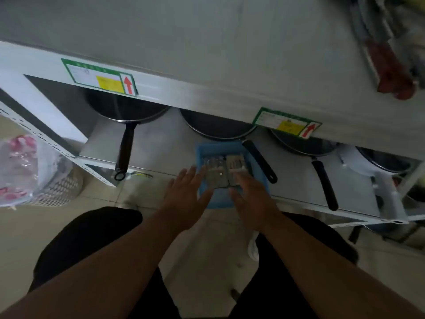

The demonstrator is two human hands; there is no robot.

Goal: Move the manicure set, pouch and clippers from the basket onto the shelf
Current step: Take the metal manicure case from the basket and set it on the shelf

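Both hands spread, fingers straight: left hand [184, 192] and right hand [249, 199] over blue basket [202, 155]. Manicure set [223, 169] looks stiff, light; take by edges.

One head-worn wide-angle view looks steeply down, close over a blue plastic basket [230, 148] on a grey metal shelf [161, 143].

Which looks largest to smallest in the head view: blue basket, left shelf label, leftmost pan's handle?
1. Left shelf label
2. Blue basket, partly hidden by hands
3. Leftmost pan's handle
The label sits nearer the camera, so true sizes stay unsure.
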